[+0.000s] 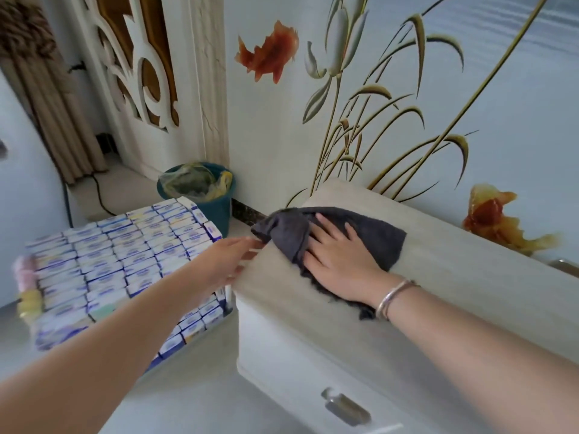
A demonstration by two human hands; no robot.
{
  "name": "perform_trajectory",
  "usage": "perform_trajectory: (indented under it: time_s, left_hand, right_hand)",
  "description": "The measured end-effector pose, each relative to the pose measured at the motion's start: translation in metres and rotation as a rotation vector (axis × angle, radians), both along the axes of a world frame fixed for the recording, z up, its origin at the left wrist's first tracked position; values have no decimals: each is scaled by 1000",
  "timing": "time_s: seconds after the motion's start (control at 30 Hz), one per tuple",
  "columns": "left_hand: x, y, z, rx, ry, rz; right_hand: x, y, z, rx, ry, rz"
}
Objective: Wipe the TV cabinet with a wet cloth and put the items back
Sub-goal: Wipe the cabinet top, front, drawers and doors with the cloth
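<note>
The TV cabinet [463,286] has a pale wood-grain top and white drawer fronts with a metal handle. A dark grey cloth [376,233] lies spread on its left end. My right hand [338,261] presses flat on the cloth, fingers spread, a silver bangle on the wrist. My left hand [232,258] reaches to the cabinet's left edge, fingers extended and touching the corner just below the cloth's bunched end, holding nothing.
Left of the cabinet stands a rack of several small blue-and-white boxes [119,261]. A teal bin [216,205] with a plastic liner sits by the wall behind it. A cable runs along the floor at the left. The decorated wall rises right behind the cabinet.
</note>
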State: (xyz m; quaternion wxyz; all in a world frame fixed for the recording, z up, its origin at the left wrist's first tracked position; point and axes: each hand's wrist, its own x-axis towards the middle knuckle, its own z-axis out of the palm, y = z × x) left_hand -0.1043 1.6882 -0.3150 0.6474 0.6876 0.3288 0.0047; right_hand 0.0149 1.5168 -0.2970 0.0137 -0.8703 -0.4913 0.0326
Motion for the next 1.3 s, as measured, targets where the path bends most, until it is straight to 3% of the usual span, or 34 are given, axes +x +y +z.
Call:
perform_trajectory:
  time_s: [0.07, 0.2, 0.33, 0.47, 0.7, 0.83, 0.9, 0.97, 1.03, 1.13, 1.2, 1.3]
  left_hand:
    - [-5, 4, -3, -40, -7, 46]
    - [-17, 13, -12, -17, 18, 76]
    - [-19, 26, -30, 84, -35, 75]
    - [-7, 47, -52, 201, 59, -34]
    - [43, 74, -84, 129, 79, -111]
    - [54, 89, -98, 167, 63, -154]
    - [56, 95, -101, 193, 63, -178]
    - [60, 100, -102, 246, 60, -191]
    - [63, 103, -106, 288, 38, -193]
    - [67, 105, -108, 204, 0, -147]
    - [70, 95, -105, 65, -2, -171]
    - [76, 61, -97, -424, -62, -196]
  right_hand:
    - [-25, 9, -1, -12, -9, 45]
    - [-68, 14, -3, 45, -21, 368]
    - [-46, 55, 9, -65, 12, 357]
    - [-25, 99, 21, -381, 70, 198]
    - [37, 158, 25, -963, 88, -133]
    - [48, 173, 15, -994, -68, -228]
    - [47, 177, -1, -1151, 19, -213]
    - [40, 182, -21, -1366, 240, -127]
    - [38, 182, -41, -1456, 365, -58]
    - [48, 178, -46, -1333, 343, -69]
    - [60, 178, -39, -1112, 299, -91]
    - [81, 176, -19, -691, 250, -66]
